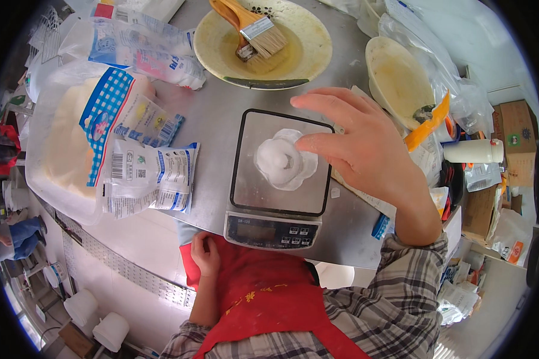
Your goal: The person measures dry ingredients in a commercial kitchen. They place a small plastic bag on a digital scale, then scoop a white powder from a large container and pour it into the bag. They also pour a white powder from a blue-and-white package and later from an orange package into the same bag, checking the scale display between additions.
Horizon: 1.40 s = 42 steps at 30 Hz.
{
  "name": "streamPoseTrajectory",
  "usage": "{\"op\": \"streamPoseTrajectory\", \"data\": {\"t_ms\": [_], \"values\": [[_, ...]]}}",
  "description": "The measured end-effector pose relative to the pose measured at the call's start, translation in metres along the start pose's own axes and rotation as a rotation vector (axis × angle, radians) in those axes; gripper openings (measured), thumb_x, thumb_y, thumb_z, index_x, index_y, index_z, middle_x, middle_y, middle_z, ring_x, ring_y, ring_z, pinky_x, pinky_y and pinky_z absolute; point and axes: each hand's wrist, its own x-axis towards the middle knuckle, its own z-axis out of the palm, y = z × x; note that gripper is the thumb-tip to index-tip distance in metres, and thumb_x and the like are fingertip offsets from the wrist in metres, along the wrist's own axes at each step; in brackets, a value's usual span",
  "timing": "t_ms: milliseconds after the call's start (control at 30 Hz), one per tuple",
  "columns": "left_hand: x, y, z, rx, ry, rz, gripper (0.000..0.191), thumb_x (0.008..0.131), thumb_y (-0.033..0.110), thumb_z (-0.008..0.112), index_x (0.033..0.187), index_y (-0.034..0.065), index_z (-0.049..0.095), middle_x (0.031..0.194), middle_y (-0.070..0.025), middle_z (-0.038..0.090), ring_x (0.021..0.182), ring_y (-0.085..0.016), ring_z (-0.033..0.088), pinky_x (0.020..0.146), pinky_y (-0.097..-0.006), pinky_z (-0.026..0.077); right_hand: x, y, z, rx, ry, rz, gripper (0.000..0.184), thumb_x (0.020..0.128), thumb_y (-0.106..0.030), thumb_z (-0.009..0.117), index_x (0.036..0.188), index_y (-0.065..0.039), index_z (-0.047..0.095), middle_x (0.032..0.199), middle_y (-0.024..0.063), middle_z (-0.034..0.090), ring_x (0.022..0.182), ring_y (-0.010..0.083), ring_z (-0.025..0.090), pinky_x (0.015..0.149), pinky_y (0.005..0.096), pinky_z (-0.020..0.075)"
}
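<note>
My right hand [359,139] is raised over the right side of a digital kitchen scale [251,179], its fingers spread apart and bent, with no object seen between them. Beneath the fingertips, a small clear dish [306,172] with a scalloped edge stands on the scale's steel platform. A heap of white powder [274,155] fills much of that dish. Whether a fingertip touches the powder cannot be told. My left hand [205,256] hangs low in front of the red apron, just off the table edge, with fingers loosely curled and nothing visible in it.
Left on the steel table [211,179] are a plastic tub [38,166] and printed bags [134,175]. Behind the scale sits a bowl [314,49] holding wooden-handled brushes [265,38] in yellowish liquid. A second bowl [395,80] and an orange-yellow strip [429,123] lie right. A person's leg [24,238] shows far left.
</note>
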Motion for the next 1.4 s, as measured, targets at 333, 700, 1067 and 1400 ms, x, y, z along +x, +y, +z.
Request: {"op": "streamPoseTrajectory", "data": {"t_ms": [333,700,1067,1400], "values": [[0.001,-0.012,0.0,0.06,-0.001,-0.014,0.014,0.082,-0.008,0.053,0.093,-0.0005,0.057,0.082,-0.0168,0.057,0.072,-0.036,0.055,0.064,-0.0411,0.045,0.018,0.0,0.011,0.003,-0.2,-0.055,0.021,0.068,-0.005,0.065,0.088,-0.01,0.071,0.12,0.0068,0.062,0.114,0.0282,0.058,0.088,0.0382,0.0483],[-0.004,-0.022,-0.002,0.058,-0.042,-0.072,0.025,0.08,-0.006,0.055,0.105,-0.0024,0.06,0.091,-0.0193,0.062,0.079,-0.039,0.059,0.07,-0.0417,0.048,0.031,0.002,0.017,0.004,-0.355,-0.134,0.016,0.074,-0.009,0.061,0.087,-0.009,0.07,0.126,0.0093,0.059,0.123,0.0304,0.051,0.106,0.0457,0.0387],[-0.002,-0.015,0.0,0.064,-0.064,-0.05,0.023,0.08,-0.003,0.058,0.103,-0.0024,0.063,0.087,-0.0176,0.061,0.076,-0.036,0.058,0.066,-0.0409,0.047,0.032,0.007,0.036,0.135,-0.219,-0.264,0.009,0.074,-0.012,0.062,0.068,-0.012,0.069,0.111,0.0084,0.063,0.124,0.0304,0.051,0.112,0.0556,0.0274],[0.004,-0.008,0.001,0.135,-0.063,0.081,0.027,0.077,-0.004,0.058,0.104,-0.0027,0.062,0.085,-0.0183,0.061,0.073,-0.038,0.056,0.063,-0.042,0.045,0.041,0.018,0.026,0.183,-0.373,-0.363,0.014,0.074,-0.011,0.064,0.06,-0.011,0.066,0.128,0.007,0.059,0.138,0.0283,0.037,0.114,0.0548,0.0271]]}}
